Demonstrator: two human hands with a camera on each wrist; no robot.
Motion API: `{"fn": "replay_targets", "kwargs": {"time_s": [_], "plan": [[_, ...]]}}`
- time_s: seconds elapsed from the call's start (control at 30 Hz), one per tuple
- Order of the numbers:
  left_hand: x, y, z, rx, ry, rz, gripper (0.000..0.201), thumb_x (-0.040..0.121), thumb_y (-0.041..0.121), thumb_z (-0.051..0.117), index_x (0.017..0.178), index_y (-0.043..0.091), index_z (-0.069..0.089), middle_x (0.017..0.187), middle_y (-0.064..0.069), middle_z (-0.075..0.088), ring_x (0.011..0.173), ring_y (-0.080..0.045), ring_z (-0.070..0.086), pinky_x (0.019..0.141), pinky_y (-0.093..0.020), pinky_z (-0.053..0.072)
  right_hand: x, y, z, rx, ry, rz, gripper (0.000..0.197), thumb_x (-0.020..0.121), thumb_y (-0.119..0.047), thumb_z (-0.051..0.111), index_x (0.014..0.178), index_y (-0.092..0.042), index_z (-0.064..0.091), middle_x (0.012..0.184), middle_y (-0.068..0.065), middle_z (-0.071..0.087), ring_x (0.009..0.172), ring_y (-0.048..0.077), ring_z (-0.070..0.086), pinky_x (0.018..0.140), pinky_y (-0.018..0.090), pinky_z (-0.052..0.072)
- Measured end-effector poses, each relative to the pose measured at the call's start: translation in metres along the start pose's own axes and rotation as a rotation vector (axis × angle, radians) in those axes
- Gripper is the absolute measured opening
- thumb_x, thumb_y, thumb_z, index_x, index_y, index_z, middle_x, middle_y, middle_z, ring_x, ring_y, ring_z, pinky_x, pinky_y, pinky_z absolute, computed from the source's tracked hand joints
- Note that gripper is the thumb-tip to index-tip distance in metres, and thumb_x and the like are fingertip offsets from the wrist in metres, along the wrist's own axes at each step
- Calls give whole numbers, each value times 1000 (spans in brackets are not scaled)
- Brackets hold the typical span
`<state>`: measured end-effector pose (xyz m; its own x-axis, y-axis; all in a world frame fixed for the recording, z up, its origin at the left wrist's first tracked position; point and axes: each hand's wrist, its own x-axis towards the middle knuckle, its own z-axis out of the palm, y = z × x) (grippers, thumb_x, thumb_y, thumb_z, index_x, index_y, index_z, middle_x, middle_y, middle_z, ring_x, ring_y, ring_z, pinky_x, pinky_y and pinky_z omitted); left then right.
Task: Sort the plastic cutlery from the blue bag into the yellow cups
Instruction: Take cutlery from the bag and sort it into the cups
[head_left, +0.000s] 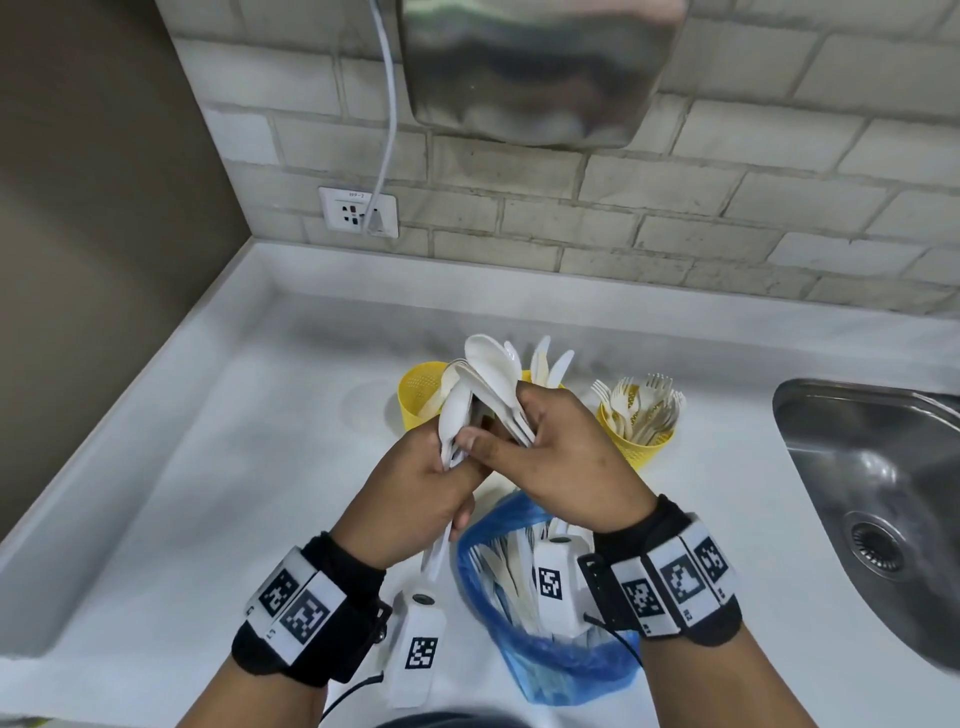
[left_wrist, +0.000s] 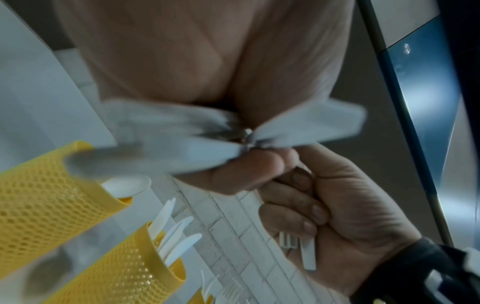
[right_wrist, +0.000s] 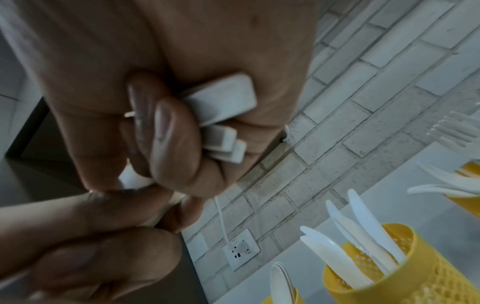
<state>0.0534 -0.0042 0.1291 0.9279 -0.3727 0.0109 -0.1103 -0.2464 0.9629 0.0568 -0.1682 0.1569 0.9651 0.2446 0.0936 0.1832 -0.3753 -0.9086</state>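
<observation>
Both hands are raised over the three yellow mesh cups, each holding white plastic spoons. My left hand grips one bunch by the handles, bowls up. My right hand grips a second bunch beside it; its fingers curl round the handle ends. The left cup holds spoons, the middle cup holds knives, and the right cup holds forks. The blue bag lies open on the counter under my right wrist, with more cutlery inside it.
A steel sink is set into the white counter at the right. On the brick wall behind hang a steel appliance and a socket with a white cable plugged in. A brown wall closes the left side.
</observation>
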Motion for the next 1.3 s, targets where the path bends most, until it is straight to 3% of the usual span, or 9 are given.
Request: {"fn": "replay_targets", "kwargs": {"time_s": [0.07, 0.27, 0.37, 0.5, 0.67, 0.77, 0.9, 1.1, 1.3], "plan": [[1, -2, 1, -1, -10, -4, 16, 100, 24, 50, 95, 24, 65, 68, -13, 63, 43, -17, 53, 51, -30, 47, -1, 1, -1, 19, -7, -1, 14, 91, -27, 77, 89, -15, 69, 80, 17, 69, 76, 30, 68, 76, 50, 54], [2, -2, 2, 10, 1, 0, 23, 104, 17, 52, 94, 32, 66, 63, 0, 63, 44, -17, 52, 51, -29, 47, -1, 8, 0, 111, 13, -46, 17, 91, -29, 77, 81, -34, 64, 74, 20, 64, 71, 34, 65, 72, 51, 56], [2, -4, 2, 15, 6, -13, 12, 104, 29, 55, 110, 31, 66, 69, -4, 67, 45, -20, 54, 50, -28, 47, -3, 8, 0, 181, 54, -83, 10, 95, -23, 73, 94, -17, 64, 79, 13, 70, 77, 29, 70, 77, 49, 58], [-1, -4, 2, 27, 28, -3, 9, 104, 30, 56, 104, 36, 63, 53, 7, 59, 43, -7, 50, 48, -19, 42, -4, 8, -1, 272, 89, -96, 10, 98, -7, 65, 94, -11, 58, 60, -16, 60, 52, 0, 57, 55, 9, 43], [-3, 6, 5, 14, 34, 8, 16, 107, 17, 52, 103, 31, 59, 51, 25, 56, 48, 11, 53, 48, -7, 39, -5, 7, 5, 303, 123, -70, 15, 97, -4, 67, 88, -12, 57, 58, -16, 57, 49, 0, 55, 52, 7, 40], [-4, 7, 5, -3, 29, 41, 20, 107, 15, 50, 107, 32, 61, 54, 16, 54, 49, 12, 54, 49, -6, 41, -6, 4, 6, 293, 130, -79, 13, 94, -8, 73, 91, 0, 63, 67, -7, 64, 57, 3, 62, 57, 16, 47], [-4, 6, 5, 28, 20, 54, 25, 106, 11, 50, 122, 23, 64, 61, 32, 61, 53, 16, 55, 52, -2, 41, -6, 3, 9, 288, 153, -98, 20, 91, -17, 78, 97, 1, 70, 90, 18, 75, 86, 31, 75, 81, 48, 60], [-2, -4, 1, 80, 35, 48, 27, 103, 22, 58, 128, 32, 62, 110, 12, 74, 102, -7, 69, 89, -27, 54, -7, 2, 10, 290, 304, -81, 16, 90, -15, 74, 75, -15, 67, 58, -7, 64, 50, 3, 58, 54, 14, 43], [-2, -16, -1, 152, 51, -12, 13, 101, 29, 62, 112, 32, 66, 100, 4, 72, 93, -19, 66, 87, -40, 53, -2, 0, 3, 614, 468, 0, 25, 87, -12, 68, 65, -23, 64, 48, -4, 51, 36, 11, 40, 41, 19, 32]]}}
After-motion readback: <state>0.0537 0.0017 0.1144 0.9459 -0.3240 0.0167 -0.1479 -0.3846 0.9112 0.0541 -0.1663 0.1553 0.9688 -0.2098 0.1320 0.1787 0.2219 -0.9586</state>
